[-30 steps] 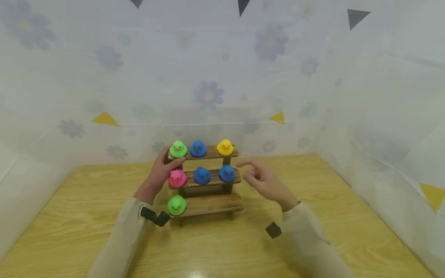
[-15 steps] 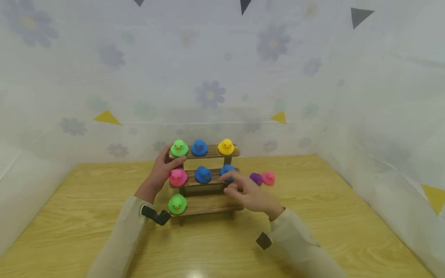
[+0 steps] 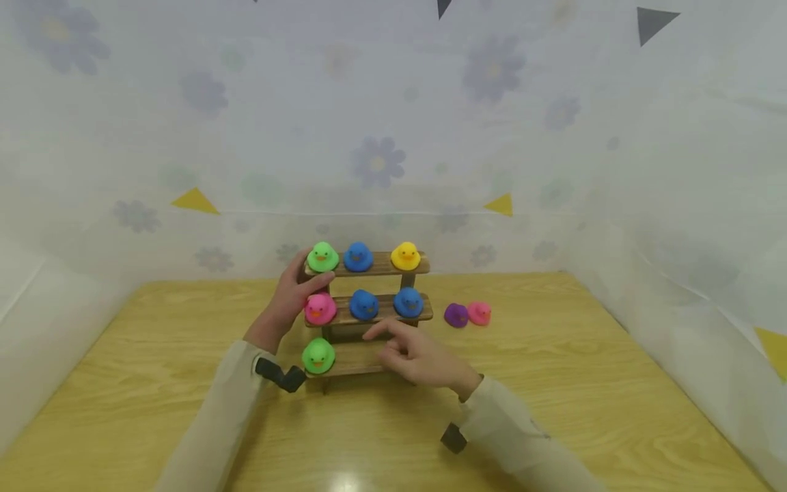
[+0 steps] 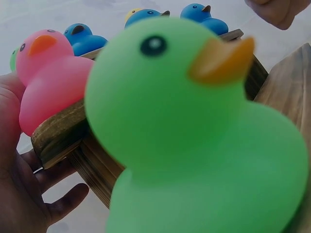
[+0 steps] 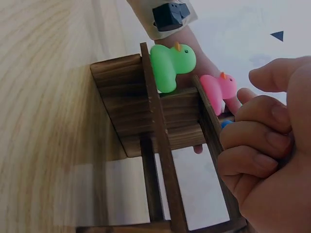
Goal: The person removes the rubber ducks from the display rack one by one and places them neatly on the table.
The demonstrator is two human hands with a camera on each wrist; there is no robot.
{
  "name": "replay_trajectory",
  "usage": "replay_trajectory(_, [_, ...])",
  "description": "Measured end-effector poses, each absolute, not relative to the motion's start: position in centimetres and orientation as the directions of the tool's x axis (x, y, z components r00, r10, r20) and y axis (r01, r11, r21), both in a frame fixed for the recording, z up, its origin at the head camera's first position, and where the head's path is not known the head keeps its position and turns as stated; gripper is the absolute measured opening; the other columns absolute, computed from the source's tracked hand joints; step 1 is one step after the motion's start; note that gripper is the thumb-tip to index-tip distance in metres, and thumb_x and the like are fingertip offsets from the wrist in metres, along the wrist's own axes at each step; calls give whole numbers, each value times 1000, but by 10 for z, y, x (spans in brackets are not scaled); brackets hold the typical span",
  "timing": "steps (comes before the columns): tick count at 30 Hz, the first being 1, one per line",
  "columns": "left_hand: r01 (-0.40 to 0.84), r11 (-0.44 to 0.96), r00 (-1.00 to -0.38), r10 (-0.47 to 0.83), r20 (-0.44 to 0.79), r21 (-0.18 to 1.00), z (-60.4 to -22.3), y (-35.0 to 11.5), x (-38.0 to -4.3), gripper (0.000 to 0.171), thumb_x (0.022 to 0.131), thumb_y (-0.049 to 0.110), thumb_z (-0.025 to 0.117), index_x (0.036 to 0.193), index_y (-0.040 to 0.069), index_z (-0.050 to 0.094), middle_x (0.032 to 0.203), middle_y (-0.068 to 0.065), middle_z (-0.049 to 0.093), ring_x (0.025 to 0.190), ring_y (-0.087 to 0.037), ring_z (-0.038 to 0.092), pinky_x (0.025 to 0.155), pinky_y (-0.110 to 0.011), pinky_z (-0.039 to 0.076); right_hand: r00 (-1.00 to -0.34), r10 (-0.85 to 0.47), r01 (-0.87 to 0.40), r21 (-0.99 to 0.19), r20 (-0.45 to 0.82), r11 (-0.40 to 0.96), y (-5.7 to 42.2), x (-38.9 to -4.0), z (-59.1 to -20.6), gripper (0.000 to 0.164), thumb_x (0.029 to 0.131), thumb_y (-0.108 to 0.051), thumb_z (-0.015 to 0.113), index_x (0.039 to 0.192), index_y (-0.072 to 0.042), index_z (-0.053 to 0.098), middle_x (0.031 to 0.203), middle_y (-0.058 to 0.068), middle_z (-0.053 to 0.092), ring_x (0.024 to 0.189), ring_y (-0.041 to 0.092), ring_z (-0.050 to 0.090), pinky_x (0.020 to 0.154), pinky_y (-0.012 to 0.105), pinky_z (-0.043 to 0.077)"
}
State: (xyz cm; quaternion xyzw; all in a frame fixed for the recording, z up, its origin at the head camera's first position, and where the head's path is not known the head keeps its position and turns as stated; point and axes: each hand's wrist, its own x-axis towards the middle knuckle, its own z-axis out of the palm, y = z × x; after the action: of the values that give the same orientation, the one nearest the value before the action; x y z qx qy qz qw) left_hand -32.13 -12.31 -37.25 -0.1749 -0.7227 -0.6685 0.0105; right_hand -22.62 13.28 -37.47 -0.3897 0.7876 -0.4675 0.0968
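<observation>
A wooden three-tier stand (image 3: 381, 301) holds several rubber ducks. On its top tier sit a green duck (image 3: 322, 257), a blue duck (image 3: 358, 257) and a yellow duck (image 3: 406, 257). A pink duck (image 3: 320, 309) and two blue ducks fill the middle tier. One green duck (image 3: 318, 356) is at the left of the bottom tier, large in the left wrist view. My left hand (image 3: 291, 294) grips the stand's left side, thumb in front. My right hand (image 3: 421, 355), index finger extended and other fingers curled, holds nothing and overlaps the bottom tier's right part.
A purple duck (image 3: 456, 315) and a pink duck (image 3: 479, 313) lie side by side on the wood-grain table (image 3: 553, 383), right of the stand. White flower-printed sheeting (image 3: 369, 102) encloses the back and sides.
My right hand has moved left and down from beside the middle tier to in front of the bottom tier, uncovering the purple and pink ducks. The left hand keeps its grip.
</observation>
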Motion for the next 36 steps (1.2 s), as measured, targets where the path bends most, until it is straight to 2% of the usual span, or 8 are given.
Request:
replay_trajectory(9, [254,51,-943,236,235,966,-373,-123,-321,58,94,23,62,146,17,35,105,4,58,86,-9,62,80,-25,51,-642,-735,-554,-795,219,247,117,-228,-384,29,99,-11,52,126,0,49,55,-8,36,46,1,29,49,18,31])
replay_trajectory(14, [257,47,-941,240,239,965,-374,-122,-321,58,95,24,61,146,17,34,100,4,58,83,-10,62,78,-25,51,-632,-736,-570,-789,243,229,104,-231,-390,30,97,-10,55,125,-1,49,55,-8,32,46,1,28,51,17,31])
replay_trajectory(22, [257,22,-938,245,244,966,-373,-123,-320,56,96,21,60,145,17,34,93,4,60,79,-11,62,75,-25,52,-646,-725,-546,-808,237,222,91,-232,-395,34,96,-9,58,128,-3,47,54,-7,29,46,1,27,53,16,32])
replay_trajectory(32, [265,13,-932,260,253,964,-376,-125,-322,54,96,20,59,144,17,35,85,8,60,75,-10,59,73,-26,51,-669,-639,-596,-788,381,154,74,-235,-409,33,92,-9,65,123,-8,55,52,-6,29,44,1,26,48,16,30])
replay_trajectory(36, [274,16,-928,266,260,962,-375,-124,-322,54,96,20,59,144,17,35,84,8,61,74,-10,59,73,-27,51,-682,-625,-594,-787,380,170,69,-236,-409,37,91,-13,67,126,-9,53,52,-5,30,44,1,27,47,16,30])
